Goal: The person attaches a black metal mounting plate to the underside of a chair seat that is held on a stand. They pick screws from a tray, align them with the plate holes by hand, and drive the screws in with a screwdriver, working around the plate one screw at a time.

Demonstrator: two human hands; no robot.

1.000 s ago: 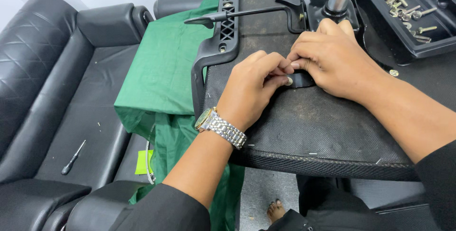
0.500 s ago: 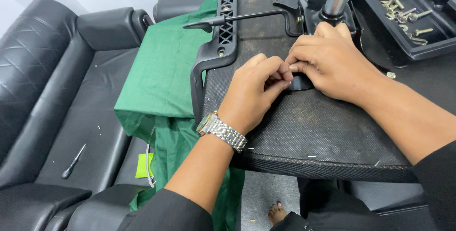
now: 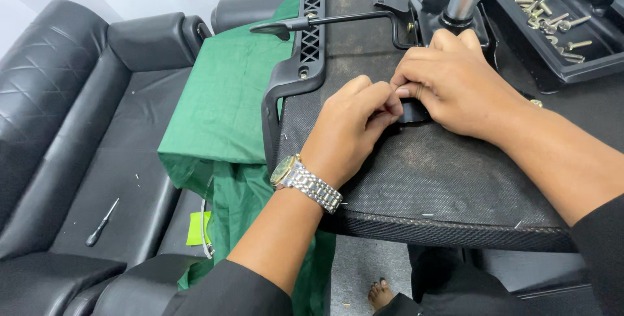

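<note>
Left hand (image 3: 351, 127) and right hand (image 3: 455, 82) together, fingertips pinching small black part (image 3: 413, 113) on upturned chair seat (image 3: 429, 173); bolt tray (image 3: 559, 23) near right hand.

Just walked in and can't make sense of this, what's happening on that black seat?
A person is pressing both hands on a small black part lying on the underside of an upturned chair seat. The left hand, with a metal watch on its wrist, and the right hand meet over it. A tray of bolts sits to the right; a screwdriver lies on the sofa.
</note>
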